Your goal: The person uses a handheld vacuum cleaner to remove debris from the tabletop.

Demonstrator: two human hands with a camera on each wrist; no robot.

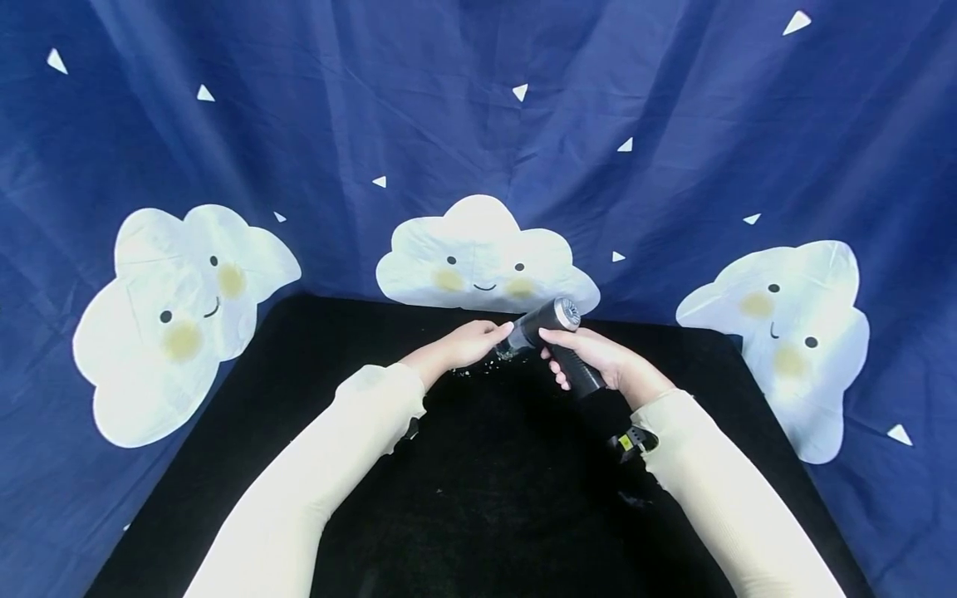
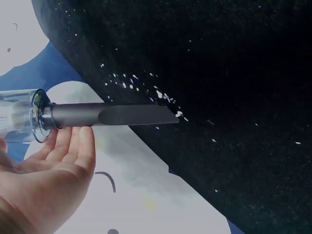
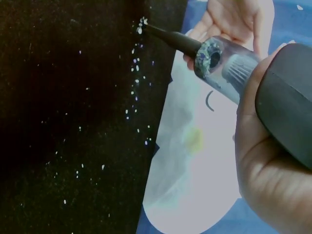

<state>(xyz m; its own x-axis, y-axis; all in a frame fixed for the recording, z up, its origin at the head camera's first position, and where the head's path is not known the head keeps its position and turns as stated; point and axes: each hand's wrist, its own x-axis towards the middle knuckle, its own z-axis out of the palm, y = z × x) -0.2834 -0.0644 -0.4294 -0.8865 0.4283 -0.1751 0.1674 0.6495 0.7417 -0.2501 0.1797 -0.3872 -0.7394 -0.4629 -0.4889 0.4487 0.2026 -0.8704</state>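
Observation:
My right hand [image 1: 609, 359] grips the handle of a black handheld vacuum cleaner [image 1: 540, 322], thumb laid along its body. Its clear dust cup [image 3: 229, 75] has speckled bits gathered around the front rim. From the cup extends a dark slanted crevice nozzle [image 2: 117, 114], its tip at a line of small white bits [image 2: 161, 93] on the black tabletop. My left hand [image 1: 473, 342] is by the cup and nozzle; in the left wrist view its fairly straight fingers [image 2: 70, 148] touch the nozzle's base from one side. In the right wrist view its palm shows behind the nozzle.
More white bits [image 3: 79, 173] lie scattered over the black table [image 1: 478, 498]. Behind its far edge hangs a blue curtain [image 1: 314, 108] with smiling white clouds. A faint pale mark [image 1: 635, 500] shows near the right forearm.

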